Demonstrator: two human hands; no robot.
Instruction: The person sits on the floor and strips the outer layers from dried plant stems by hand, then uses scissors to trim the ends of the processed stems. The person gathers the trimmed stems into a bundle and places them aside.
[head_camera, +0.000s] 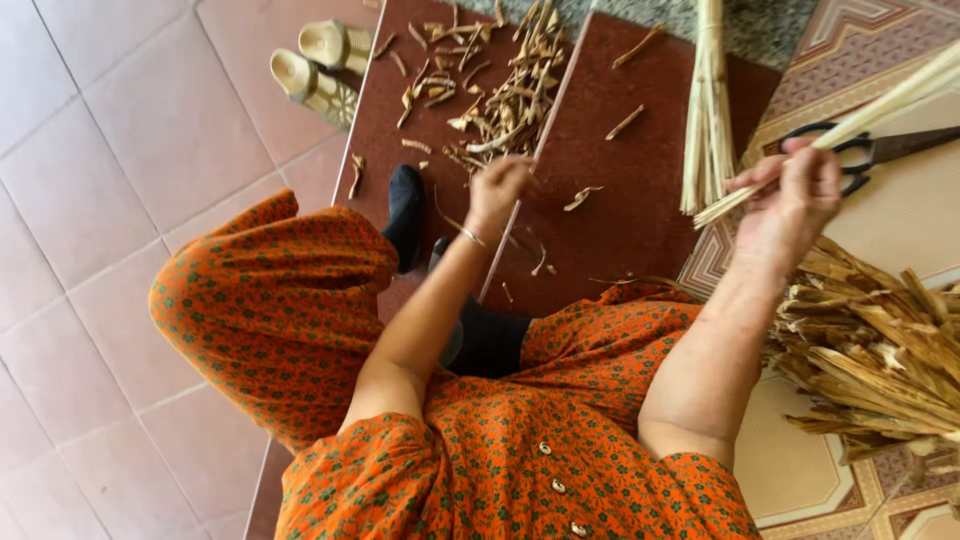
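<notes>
Two hands worked above an orange-clad lap, seen from the head camera. Nearest on the right side lay a heap of dry husks (880, 350), just beside the right forearm on a patterned mat (800, 480). Above it the right hand (795, 195) was closed around a pale stalk (880, 100). It gripped the stalk near its lower cut end, and the stalk's long axis ran up and to the right, out past the frame's edge. Black scissors (860, 150) lay on the mat behind that hand, handles toward it and blade pointing right; whether the fingers touched them could not be told.

The left hand (500, 190) hung lower and well apart from the stalk, out over the dark red floor (640, 200). Its fingers were loosely curled, and whether they pinched a scrap could not be told. A thin bangle (470, 237) sat on that wrist. So the stalk lay to the right of the left hand and higher, with the right hand alone upon it.

Farther off, a litter of trimmings (500, 90) was strewn across the floor beyond the left hand. A bundle of pale stalks (708, 110) stood upright just left of the held stalk's end. Farthest, at the upper left, a pair of sandals (320, 65) rested on the pink tiles (120, 150).
</notes>
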